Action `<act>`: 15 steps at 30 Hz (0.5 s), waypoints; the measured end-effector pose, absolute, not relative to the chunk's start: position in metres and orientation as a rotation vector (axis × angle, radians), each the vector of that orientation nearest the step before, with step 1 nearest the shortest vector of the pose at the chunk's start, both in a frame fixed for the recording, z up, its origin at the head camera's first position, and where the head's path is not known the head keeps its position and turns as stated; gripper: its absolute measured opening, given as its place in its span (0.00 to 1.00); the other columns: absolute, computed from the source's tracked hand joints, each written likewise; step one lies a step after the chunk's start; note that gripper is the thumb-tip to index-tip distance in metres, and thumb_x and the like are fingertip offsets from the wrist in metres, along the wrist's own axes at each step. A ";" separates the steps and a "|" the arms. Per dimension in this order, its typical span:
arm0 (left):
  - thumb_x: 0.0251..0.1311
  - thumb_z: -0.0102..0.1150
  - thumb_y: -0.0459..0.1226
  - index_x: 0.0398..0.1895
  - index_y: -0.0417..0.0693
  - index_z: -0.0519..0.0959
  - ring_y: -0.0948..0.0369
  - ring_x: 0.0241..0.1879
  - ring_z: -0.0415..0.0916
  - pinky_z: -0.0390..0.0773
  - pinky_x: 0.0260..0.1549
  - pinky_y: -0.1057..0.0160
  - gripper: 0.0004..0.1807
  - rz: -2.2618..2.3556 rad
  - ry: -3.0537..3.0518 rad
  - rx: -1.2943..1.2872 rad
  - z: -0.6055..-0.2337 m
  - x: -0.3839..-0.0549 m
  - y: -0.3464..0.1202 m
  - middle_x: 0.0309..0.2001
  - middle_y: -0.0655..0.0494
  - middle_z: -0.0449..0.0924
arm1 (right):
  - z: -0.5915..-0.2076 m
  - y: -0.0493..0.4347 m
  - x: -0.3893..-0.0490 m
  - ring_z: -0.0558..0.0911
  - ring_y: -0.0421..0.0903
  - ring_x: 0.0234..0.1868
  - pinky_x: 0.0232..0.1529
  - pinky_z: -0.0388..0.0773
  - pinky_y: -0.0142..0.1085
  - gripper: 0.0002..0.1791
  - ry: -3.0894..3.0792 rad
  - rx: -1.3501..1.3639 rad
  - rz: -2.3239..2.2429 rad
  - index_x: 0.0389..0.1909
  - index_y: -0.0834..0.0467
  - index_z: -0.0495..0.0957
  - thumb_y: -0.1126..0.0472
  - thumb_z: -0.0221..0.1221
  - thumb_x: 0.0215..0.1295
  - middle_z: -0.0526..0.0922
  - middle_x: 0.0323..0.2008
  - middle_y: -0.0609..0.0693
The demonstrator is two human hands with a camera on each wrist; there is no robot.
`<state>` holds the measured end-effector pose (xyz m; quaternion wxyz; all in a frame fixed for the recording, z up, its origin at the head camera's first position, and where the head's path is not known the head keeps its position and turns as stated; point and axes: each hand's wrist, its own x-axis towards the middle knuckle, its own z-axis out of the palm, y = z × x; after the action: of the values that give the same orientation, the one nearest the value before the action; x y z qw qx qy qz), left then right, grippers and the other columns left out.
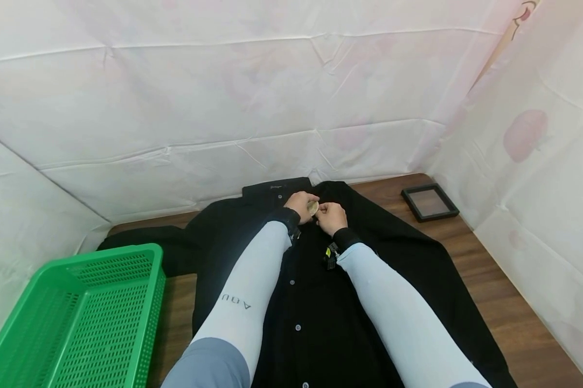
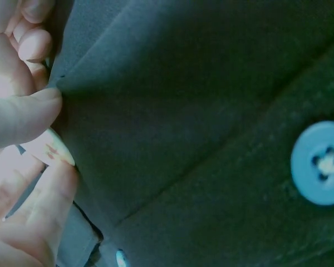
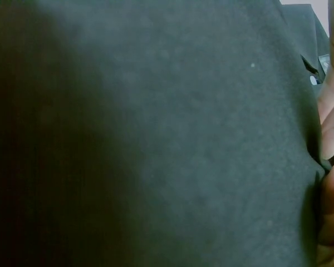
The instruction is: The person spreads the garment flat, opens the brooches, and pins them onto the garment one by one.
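Note:
A black button-up shirt (image 1: 272,237) lies front up on the wooden table. Over its upper chest, beside the button placket, my left hand (image 1: 298,205) holds a small round gold-toned disc (image 1: 313,208) between its fingertips. Close by on the right, my right hand (image 1: 332,218) pinches the shirt cloth at the disc's edge. The cloth (image 3: 211,139) draws into a fold there in the right wrist view. In the left wrist view the disc (image 2: 53,147) shows edge-on between fingers, partly covered by them. A shirt button (image 2: 320,163) appears large at the right.
A green plastic basket (image 1: 155,280) stands at the left, beside a shirt sleeve. Toward the back right lies a black-rimmed square frame (image 1: 429,202) with a see-through panel. Pale cloth walls (image 1: 223,97) rise behind and on both sides of the table.

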<state>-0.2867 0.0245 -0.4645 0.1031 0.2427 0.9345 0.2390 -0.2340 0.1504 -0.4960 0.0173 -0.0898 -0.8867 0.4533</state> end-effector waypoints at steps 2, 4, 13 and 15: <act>0.45 0.74 0.28 0.60 0.49 0.77 0.54 0.54 0.72 0.71 0.55 0.57 0.34 0.693 2.769 0.725 -0.464 -0.286 0.025 0.55 0.50 0.76 | -0.495 0.151 -0.233 0.80 0.45 0.25 0.29 0.72 0.34 0.11 -2.754 -0.272 1.418 0.39 0.58 0.83 0.59 0.54 0.70 0.83 0.23 0.50; 0.45 0.74 0.29 0.60 0.49 0.77 0.54 0.53 0.72 0.72 0.54 0.57 0.33 0.676 2.784 0.733 -0.464 -0.286 0.025 0.54 0.50 0.77 | -0.495 0.151 -0.233 0.80 0.45 0.25 0.29 0.72 0.34 0.11 -2.754 -0.264 1.420 0.39 0.59 0.83 0.58 0.53 0.70 0.82 0.23 0.50; 0.46 0.73 0.31 0.60 0.48 0.77 0.53 0.54 0.72 0.72 0.54 0.56 0.32 0.702 2.792 0.737 -0.469 -0.289 0.022 0.55 0.49 0.76 | -0.496 0.152 -0.233 0.80 0.44 0.23 0.27 0.72 0.34 0.12 -2.765 -0.261 1.418 0.38 0.58 0.82 0.57 0.52 0.71 0.82 0.21 0.48; 0.46 0.74 0.32 0.60 0.48 0.76 0.53 0.54 0.71 0.71 0.54 0.56 0.33 0.731 2.786 0.714 -0.469 -0.289 0.020 0.55 0.49 0.76 | -0.497 0.152 -0.234 0.80 0.43 0.24 0.27 0.73 0.34 0.12 -2.766 -0.246 1.414 0.40 0.56 0.82 0.56 0.52 0.71 0.83 0.23 0.48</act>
<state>-0.2894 0.0198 -0.4691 0.0871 0.2396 0.9353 0.2454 -0.2335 0.1517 -0.4973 0.0126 -0.0788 -0.8875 0.4538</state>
